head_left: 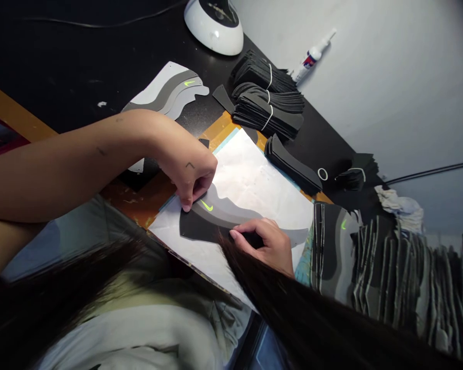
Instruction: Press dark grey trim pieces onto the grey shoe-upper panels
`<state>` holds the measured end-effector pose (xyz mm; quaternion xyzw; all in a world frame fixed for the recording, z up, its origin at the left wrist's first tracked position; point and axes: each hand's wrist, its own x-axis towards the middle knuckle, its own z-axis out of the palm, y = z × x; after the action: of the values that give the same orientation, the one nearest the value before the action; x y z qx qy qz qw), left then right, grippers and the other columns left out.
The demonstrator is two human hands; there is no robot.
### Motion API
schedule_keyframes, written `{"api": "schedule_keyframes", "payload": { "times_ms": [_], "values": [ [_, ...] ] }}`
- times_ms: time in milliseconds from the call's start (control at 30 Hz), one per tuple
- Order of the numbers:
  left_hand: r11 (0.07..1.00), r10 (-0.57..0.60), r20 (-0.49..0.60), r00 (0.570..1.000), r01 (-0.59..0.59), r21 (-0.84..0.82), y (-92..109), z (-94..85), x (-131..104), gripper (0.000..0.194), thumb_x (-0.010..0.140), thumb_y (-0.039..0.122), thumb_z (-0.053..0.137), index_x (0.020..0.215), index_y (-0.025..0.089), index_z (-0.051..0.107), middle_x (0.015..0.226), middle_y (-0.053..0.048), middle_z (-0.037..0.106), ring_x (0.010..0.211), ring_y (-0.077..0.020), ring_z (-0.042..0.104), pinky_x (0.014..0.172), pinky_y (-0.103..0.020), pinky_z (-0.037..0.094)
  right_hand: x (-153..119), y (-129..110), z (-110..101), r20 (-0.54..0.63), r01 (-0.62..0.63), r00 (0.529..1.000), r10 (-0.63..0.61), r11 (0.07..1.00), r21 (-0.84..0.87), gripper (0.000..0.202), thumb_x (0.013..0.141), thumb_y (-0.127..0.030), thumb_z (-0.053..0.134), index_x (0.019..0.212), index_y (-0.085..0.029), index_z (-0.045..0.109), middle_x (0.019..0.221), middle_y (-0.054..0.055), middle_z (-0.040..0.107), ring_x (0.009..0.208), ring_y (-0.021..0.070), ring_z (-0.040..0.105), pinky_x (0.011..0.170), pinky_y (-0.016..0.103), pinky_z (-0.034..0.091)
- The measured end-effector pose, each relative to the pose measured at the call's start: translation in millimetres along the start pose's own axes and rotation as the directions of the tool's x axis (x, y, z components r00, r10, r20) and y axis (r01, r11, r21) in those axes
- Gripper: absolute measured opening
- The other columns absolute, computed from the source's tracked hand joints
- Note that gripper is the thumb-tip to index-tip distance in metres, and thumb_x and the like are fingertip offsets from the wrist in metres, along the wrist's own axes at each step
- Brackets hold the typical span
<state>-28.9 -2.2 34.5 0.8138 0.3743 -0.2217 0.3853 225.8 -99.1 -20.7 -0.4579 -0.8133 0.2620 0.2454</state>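
Currently logged: my left hand [195, 192], pinching a grey-black panel [221, 216]; rightward of it, my right hand [268, 241] curled on that panel, grip unclear.

Panel [216, 219]: wavy bands, black through dark grey to light grey; tick mark [207, 206], neon yellow-green. Sheet [254, 180]: white. Second panel [162, 95]: white and greys, wavy, its tick [189, 83] likewise neon. Surface [73, 56]: black. Strips [283, 114]: black; bands [268, 118], white. Bottle [306, 62]: white, label red and blue. Rounded base [214, 36]: white, dark top. Cloth [401, 205]: whitish.
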Motion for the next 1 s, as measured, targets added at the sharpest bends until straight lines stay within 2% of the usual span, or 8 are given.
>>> {"api": "schedule_keyframes", "payload": {
  "times_ms": [233, 367, 467, 567, 867, 1000],
  "values": [
    [0.999, 0.034, -0.062, 0.998, -0.034, 0.002, -4.6, 4.0, -0.8, 0.008, 0.078, 0.023, 0.081, 0.073, 0.017, 0.078, 0.053, 0.005, 0.062, 0.048, -0.0084, 0.048, 0.052, -0.024, 0.027, -2.2, 4.1, 1.7, -0.008, 0.006, 1.000, -0.006, 1.000, 0.011, 0.009, 0.087, -0.025, 0.072, 0.079, -0.025, 0.067, 0.073, -0.003, 0.071, 0.067, 0.0179, 0.061, 0.070, 0.035, 0.045],
    [0.992, 0.066, -0.084, 0.994, -0.057, 0.108, -4.3, 6.0, -2.9, 0.009, 0.083, 0.024, 0.075, 0.079, 0.016, 0.077, 0.058, 0.004, 0.064, 0.050, -0.0085, 0.049, 0.054, -0.022, 0.028, -2.3, 4.7, 2.5, -0.015, 0.020, 1.000, -0.020, 1.000, 0.006, 0.010, 0.086, -0.022, 0.072, 0.078, -0.025, 0.067, 0.072, -0.004, 0.070, 0.066, 0.0171, 0.060, 0.070, 0.034, 0.046],
    [0.990, 0.034, -0.093, 0.995, -0.020, 0.143, -1.9, 5.9, -2.9, 0.007, 0.084, 0.024, 0.075, 0.080, 0.018, 0.077, 0.060, 0.006, 0.064, 0.052, -0.0094, 0.050, 0.054, -0.022, 0.030, -2.0, 4.8, 2.8, -0.015, 0.024, 1.000, -0.024, 1.000, 0.007, 0.011, 0.086, -0.022, 0.072, 0.077, -0.025, 0.067, 0.072, -0.004, 0.070, 0.067, 0.0179, 0.061, 0.070, 0.035, 0.046],
    [0.992, -0.002, -0.076, 0.997, 0.011, 0.122, -1.2, 5.5, -1.4, 0.006, 0.083, 0.025, 0.077, 0.079, 0.020, 0.077, 0.059, 0.007, 0.064, 0.054, -0.0104, 0.052, 0.054, -0.022, 0.032, -1.8, 5.1, 2.9, -0.013, 0.022, 1.000, -0.022, 1.000, 0.007, 0.011, 0.086, -0.024, 0.072, 0.077, -0.026, 0.067, 0.071, -0.003, 0.070, 0.066, 0.0186, 0.061, 0.069, 0.035, 0.047],
    [0.992, 0.014, -0.095, 0.995, -0.002, 0.129, -5.6, 8.6, 2.6, 0.010, 0.077, 0.026, 0.082, 0.073, 0.019, 0.076, 0.052, 0.007, 0.061, 0.048, -0.0093, 0.050, 0.051, -0.021, 0.031, -2.4, 4.0, 2.3, -0.012, 0.020, 1.000, -0.020, 1.000, -0.007, 0.011, 0.086, -0.022, 0.071, 0.077, -0.025, 0.066, 0.073, -0.004, 0.070, 0.068, 0.0168, 0.059, 0.070, 0.034, 0.044],
    [0.984, 0.062, -0.103, 0.993, -0.044, 0.171, -6.7, 9.7, 5.1, 0.010, 0.078, 0.026, 0.078, 0.074, 0.017, 0.077, 0.054, 0.006, 0.063, 0.046, -0.0081, 0.050, 0.049, -0.020, 0.030, -2.7, 4.6, 2.8, -0.017, 0.025, 1.000, -0.025, 1.000, 0.001, 0.011, 0.086, -0.023, 0.072, 0.077, -0.026, 0.065, 0.074, -0.005, 0.071, 0.070, 0.0173, 0.060, 0.069, 0.033, 0.043]
  ]
}}
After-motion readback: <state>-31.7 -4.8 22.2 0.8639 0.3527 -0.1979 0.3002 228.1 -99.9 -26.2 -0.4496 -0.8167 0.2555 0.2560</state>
